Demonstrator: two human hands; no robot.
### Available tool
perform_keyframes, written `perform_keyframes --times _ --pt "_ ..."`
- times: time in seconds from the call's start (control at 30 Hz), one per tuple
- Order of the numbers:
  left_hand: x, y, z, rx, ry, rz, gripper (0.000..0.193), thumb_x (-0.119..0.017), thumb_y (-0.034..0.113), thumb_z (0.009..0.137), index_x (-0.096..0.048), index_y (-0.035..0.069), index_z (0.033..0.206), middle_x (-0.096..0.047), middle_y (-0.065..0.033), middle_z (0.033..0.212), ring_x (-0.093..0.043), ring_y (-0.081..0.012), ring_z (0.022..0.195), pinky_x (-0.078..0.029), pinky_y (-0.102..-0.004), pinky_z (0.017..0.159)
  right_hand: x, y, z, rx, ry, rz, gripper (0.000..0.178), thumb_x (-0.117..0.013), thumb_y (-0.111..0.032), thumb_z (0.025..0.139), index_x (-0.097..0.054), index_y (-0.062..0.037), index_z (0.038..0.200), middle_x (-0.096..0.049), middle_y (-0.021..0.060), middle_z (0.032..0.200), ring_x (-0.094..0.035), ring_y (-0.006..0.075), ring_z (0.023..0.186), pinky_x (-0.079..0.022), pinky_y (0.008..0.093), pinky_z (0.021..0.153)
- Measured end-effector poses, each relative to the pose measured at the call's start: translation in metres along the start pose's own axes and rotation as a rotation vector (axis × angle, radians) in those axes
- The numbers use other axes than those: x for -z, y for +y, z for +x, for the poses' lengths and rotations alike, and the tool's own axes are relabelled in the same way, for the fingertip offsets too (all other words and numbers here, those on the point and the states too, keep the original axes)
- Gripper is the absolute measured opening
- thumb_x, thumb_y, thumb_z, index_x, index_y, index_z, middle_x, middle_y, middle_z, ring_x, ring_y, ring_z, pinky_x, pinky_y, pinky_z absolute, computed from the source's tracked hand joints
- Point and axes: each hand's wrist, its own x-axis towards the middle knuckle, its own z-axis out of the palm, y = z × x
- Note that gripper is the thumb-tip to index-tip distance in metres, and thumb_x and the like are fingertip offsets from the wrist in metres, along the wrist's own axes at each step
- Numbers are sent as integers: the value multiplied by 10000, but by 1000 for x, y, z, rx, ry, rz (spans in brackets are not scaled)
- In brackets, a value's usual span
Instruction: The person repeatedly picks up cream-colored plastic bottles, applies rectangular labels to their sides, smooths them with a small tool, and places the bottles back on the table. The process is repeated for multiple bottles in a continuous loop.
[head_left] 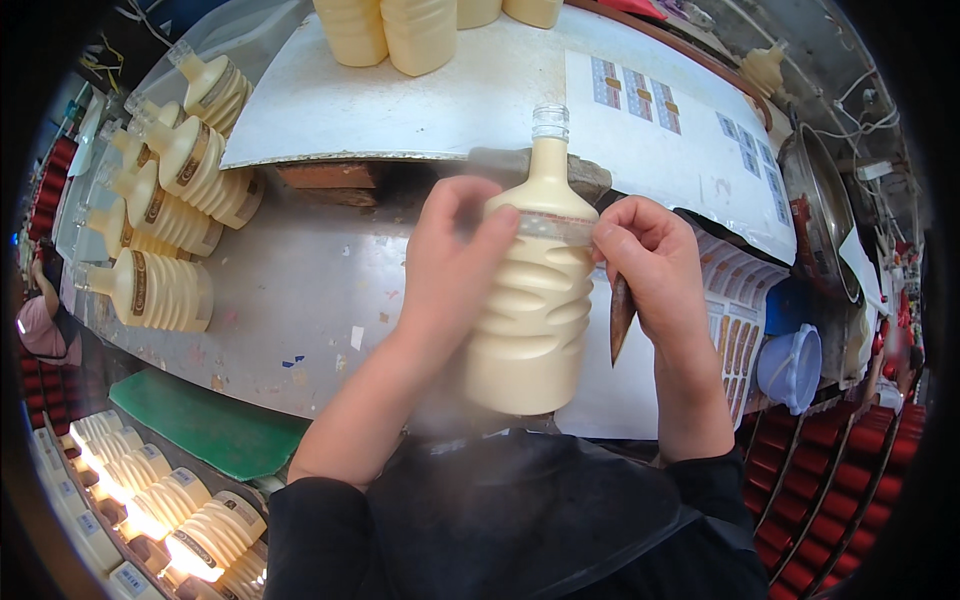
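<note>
A cream bottle (530, 310) with ribbed sides and a clear glass neck stands in front of me, leaning slightly. Around its shoulder runs a thin see-through strip (555, 228) with a reddish upper edge. My left hand (450, 250) grips the bottle's left side, its thumb pressed on the strip; the other fingers are partly hidden. At the strip's right end, my right hand (655, 250) pinches with thumb and forefinger. A pointed brown blade-like tool (622, 320) hangs from the same hand, tip down.
Several labelled cream bottles (185, 195) lie at the left. Plain bottles (420, 35) stand on the raised white board (400, 110). Label sheets (735, 320), a metal basin (825, 215) and a blue bucket (792, 368) are at the right. More bottles (215, 525) sit lower left beside a green mat (210, 420).
</note>
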Motion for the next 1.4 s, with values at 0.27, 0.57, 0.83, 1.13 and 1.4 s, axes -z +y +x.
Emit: perform_keyframes --times 0.27,0.57,0.83,1.13,1.4 --pt "-3 1 -1 9 40 -17 310 -733 237 951 -614 48 1167 -645 -64 1154 -587 -146 1077 -478 -309 979 -1 5 3 -13 52 -34 73 -682 -75 926 -675 -32 867 -656 -18 759 -545 23 645 -422 186 613" --pt "-3 7 -3 92 26 -135 272 -706 215 979 -602 58 1174 -613 -23 1144 -569 -109 1063 -474 -281 964 15 20 7 -119 101 140 177 -653 -138 997 -627 -45 1146 -609 -29 788 -487 25 591 -390 187 563" --pt "-3 3 -2 47 4 -162 255 -711 183 965 -603 57 1159 -599 -29 1155 -547 -107 1077 -472 -283 962 -2 30 5 -4 82 -71 370 -792 -249 914 -643 -6 1151 -561 -43 762 -517 36 727 -426 220 656" --pt "-4 1 -2 65 9 -176 221 -671 187 989 -607 57 1156 -616 -28 1135 -565 -106 1054 -482 -280 949 -2 28 6 -11 36 -45 325 -724 -230 998 -590 -16 1202 -637 -25 820 -545 20 725 -427 179 640" --pt "4 10 -10 145 -33 -340 248 -532 111 1048 -615 35 1269 -643 -46 1207 -572 -118 1138 -453 -287 1027 0 22 3 -69 46 96 321 -723 -192 983 -596 -9 1214 -615 -40 793 -519 13 730 -410 196 654"
